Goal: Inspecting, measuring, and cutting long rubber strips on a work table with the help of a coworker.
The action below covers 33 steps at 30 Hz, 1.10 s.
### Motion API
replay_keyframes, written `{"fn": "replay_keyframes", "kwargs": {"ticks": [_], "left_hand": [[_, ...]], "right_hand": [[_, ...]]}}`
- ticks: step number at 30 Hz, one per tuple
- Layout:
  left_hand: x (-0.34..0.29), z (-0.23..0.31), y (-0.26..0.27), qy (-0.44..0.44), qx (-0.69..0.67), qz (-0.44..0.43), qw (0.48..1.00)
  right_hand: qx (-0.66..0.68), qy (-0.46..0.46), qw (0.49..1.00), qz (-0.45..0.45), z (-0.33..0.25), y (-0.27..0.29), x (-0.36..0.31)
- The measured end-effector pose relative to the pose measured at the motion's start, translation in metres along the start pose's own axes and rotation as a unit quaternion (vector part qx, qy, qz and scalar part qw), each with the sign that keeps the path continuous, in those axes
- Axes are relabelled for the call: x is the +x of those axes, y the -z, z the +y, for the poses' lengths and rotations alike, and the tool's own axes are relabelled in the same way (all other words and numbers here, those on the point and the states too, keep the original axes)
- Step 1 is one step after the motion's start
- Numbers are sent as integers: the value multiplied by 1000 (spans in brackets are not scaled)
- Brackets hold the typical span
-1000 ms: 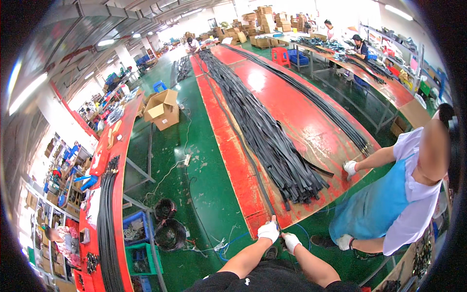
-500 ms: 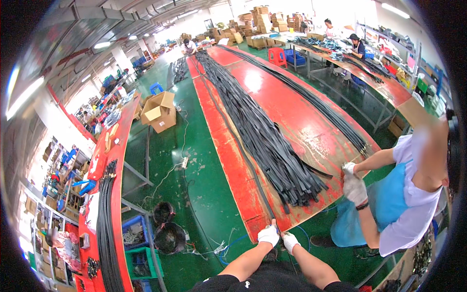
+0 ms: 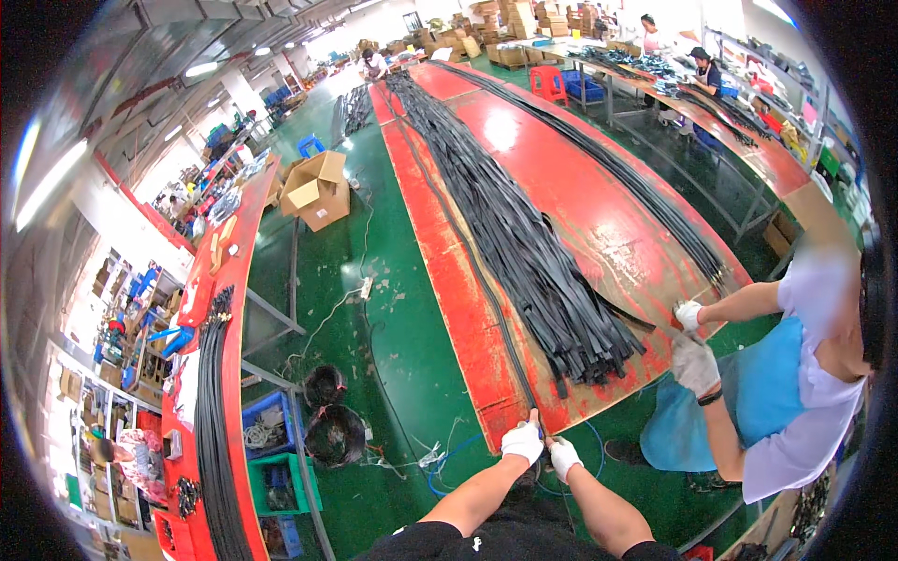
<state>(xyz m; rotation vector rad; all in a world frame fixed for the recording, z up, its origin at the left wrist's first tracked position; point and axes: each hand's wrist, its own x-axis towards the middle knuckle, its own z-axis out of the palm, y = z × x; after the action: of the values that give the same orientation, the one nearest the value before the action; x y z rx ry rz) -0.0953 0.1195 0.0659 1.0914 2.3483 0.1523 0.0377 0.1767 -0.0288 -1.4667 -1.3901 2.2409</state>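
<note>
Gloved in white, my left hand (image 3: pixel 522 442) is closed around the near end of a long black strip (image 3: pixel 514 363) at the red table's near edge. The strip runs away from me along the table's left side. Close beside it, my right hand (image 3: pixel 564 457), also gloved, has its fingers closed at the table edge; what they hold is too small to make out. A broad bundle of flat black strips (image 3: pixel 533 271) lies lengthwise on the table (image 3: pixel 571 206), its loose ends fanned toward me.
A co-worker in a blue apron (image 3: pixel 725 393) stands at the right, gloved hands at the table corner. Another black bundle (image 3: pixel 636 192) lies along the right side. Left are a side table (image 3: pixel 245 309), black bins (image 3: pixel 335 435), green crate (image 3: pixel 285 483) and open carton (image 3: pixel 318 192). A cable crosses the floor.
The whole view has shifted slightly, the table appearing a little further right and higher. Both my hands remain at the near table edge, the left still on the strip.
</note>
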Motion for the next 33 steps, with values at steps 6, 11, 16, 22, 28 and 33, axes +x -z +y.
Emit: {"fn": "replay_keyframes", "kwargs": {"ticks": [6, 11, 16, 22, 28, 33], "left_hand": [[5, -4, -4, 0, 5, 5, 1000], [2, 5, 0, 15, 8, -10, 1000], [0, 18, 1, 3, -1, -8, 1000], [-3, 18, -3, 18, 13, 24, 999], [-4, 22, -1, 8, 36, 48, 998], [-7, 27, 2, -15, 62, 83, 994]], "right_hand": [[-7, -36, 999, -11, -19, -4, -9], [11, -60, 998, -9, -35, -5, -16], [-2, 9, 1000, 14, -23, 5, 18], [-66, 92, 993, 43, -16, -9, 21], [-81, 113, 989, 44, -17, -8, 30], [-83, 118, 988, 54, -32, -9, 21]]}}
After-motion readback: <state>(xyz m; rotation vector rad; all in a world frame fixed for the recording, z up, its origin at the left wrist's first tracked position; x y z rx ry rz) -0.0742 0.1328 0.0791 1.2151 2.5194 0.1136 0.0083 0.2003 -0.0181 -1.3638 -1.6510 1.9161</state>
